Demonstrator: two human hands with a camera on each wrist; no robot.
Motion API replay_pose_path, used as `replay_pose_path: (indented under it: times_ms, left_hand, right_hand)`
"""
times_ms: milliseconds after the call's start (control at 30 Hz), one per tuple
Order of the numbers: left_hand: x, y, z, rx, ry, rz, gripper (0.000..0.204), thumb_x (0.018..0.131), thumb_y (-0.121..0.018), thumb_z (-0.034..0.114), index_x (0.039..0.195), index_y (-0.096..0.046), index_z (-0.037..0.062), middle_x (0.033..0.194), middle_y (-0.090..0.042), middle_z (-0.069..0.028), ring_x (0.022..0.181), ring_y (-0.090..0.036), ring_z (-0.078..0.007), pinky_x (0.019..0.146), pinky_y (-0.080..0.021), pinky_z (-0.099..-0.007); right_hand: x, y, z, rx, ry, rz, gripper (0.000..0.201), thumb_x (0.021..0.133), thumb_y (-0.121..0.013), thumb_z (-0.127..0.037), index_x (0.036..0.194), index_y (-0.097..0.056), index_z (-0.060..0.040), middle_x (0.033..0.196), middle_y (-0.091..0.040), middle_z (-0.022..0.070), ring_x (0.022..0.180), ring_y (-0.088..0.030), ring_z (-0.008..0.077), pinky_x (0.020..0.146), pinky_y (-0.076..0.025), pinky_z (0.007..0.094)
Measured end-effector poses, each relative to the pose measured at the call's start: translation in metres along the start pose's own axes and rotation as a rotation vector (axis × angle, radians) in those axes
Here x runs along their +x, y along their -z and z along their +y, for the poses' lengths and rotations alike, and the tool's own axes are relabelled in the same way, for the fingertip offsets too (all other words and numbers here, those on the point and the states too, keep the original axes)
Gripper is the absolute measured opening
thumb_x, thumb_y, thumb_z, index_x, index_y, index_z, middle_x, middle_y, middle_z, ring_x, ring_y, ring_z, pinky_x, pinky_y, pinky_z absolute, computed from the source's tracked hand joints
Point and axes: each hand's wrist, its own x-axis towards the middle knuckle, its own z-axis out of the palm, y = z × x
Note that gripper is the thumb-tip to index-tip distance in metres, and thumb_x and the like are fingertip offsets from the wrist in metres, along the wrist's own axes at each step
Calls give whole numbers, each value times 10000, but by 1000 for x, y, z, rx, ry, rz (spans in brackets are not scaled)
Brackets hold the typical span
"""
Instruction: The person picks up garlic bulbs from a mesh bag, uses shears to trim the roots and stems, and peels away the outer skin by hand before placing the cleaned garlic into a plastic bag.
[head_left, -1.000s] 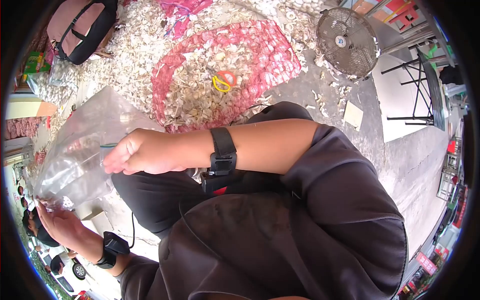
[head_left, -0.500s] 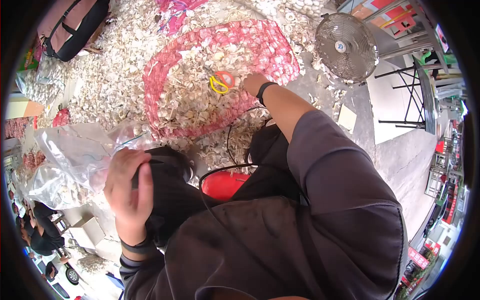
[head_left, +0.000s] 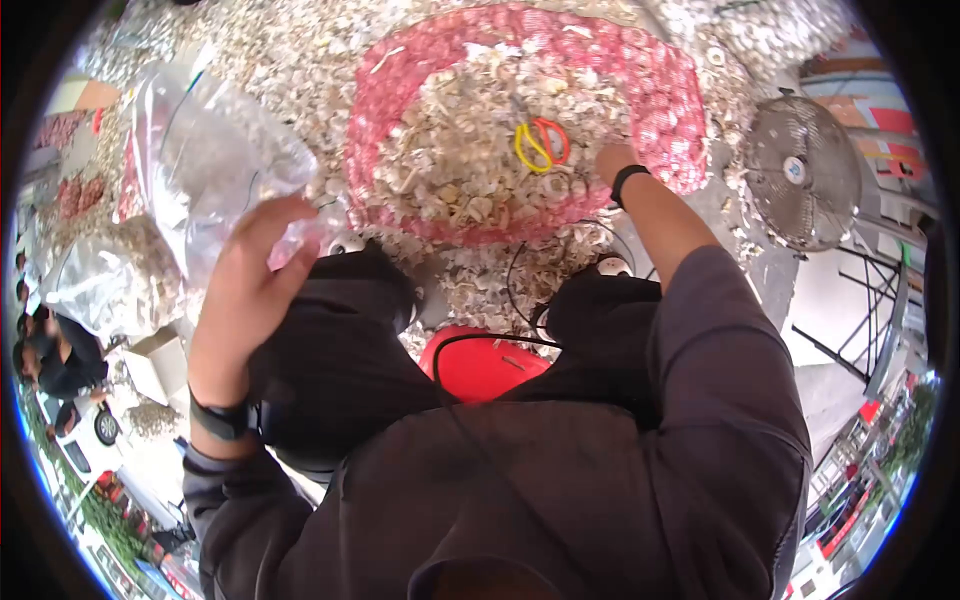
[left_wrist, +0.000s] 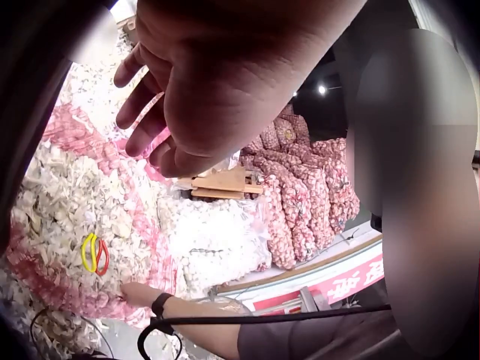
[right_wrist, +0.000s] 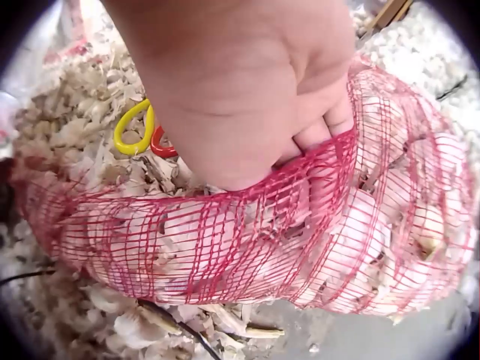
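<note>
My right hand [head_left: 615,163] reaches into the right side of a red mesh bag [head_left: 665,110] rolled open at its rim. In the right wrist view, several fingers [right_wrist: 322,172] show through the netting, inside the rim. Their tips and any item among them are hidden, so I cannot tell what they hold. Garlic peels and bits [head_left: 480,120] fill the bag, with scissors [head_left: 540,147] lying on top, one handle loop yellow and one orange-red. My left hand [head_left: 250,290] hovers over the left knee, fingers loosely bent around nothing, near a clear plastic bag [head_left: 210,160].
Garlic scraps [head_left: 260,60] cover the floor around the mesh bag. A round fan [head_left: 803,172] stands at the right. Between the legs is something red [head_left: 480,365], with a black cable [head_left: 465,340] across it. Stacked sacks of garlic [left_wrist: 300,187] show in the left wrist view.
My right hand has gone from beside the plastic bag to the mesh bag. The left hand has come away from the plastic bag toward the knee. The head view has shifted.
</note>
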Motion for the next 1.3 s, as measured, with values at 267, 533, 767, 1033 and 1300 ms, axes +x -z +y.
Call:
replay_pose_path:
  times_ms: [267,533,767,1033,1300]
  left_hand:
    - [115,45,-254,419,254,29,791,762,-769,415,1410,-427,117,1423,-432,-226,1342,-380,-384,1087,-343,-425]
    - [235,-41,-263,996,-8,-246,1073,543,-872,388,1463,-340,241,1544,-278,-109,1449,-161,-352,1168,-103,-558]
    - [253,-94,-347,1246,226,-707,464,732,-678,305,1166,-632,147,1070,-689,-83,1149,-558,-291,1138,-183,-508]
    - [192,-38,-409,778,176,-275,180,839,-550,148,817,-674,19,913,-675,-187,876,-651,-354,798,-508,-422]
    - [7,164,-146,61,220,589,237,863,-453,68,821,-659,-41,828,-672,-114,767,-637,-206,751,-479,-304]
  right_hand:
    - [-8,23,-27,-31,-234,-243,289,892,-552,-277,1093,-716,-149,1071,-696,51,1044,-647,248,773,-518,398]
    - [0,-7,-19,-166,-217,-146,304,862,-584,-304,1058,-718,-115,1076,-694,69,1039,-637,251,793,-505,393]
    - [0,8,-13,-198,-130,-263,288,876,-552,-233,1070,-713,-94,1117,-671,92,1066,-609,297,829,-471,396]
    - [8,-12,-12,-129,-168,-146,226,848,-595,-208,990,-730,-96,1028,-698,100,1026,-635,280,761,-511,390]
    - [15,37,-16,361,-229,293,202,867,-544,-132,961,-696,-37,981,-695,188,955,-674,351,725,-546,470]
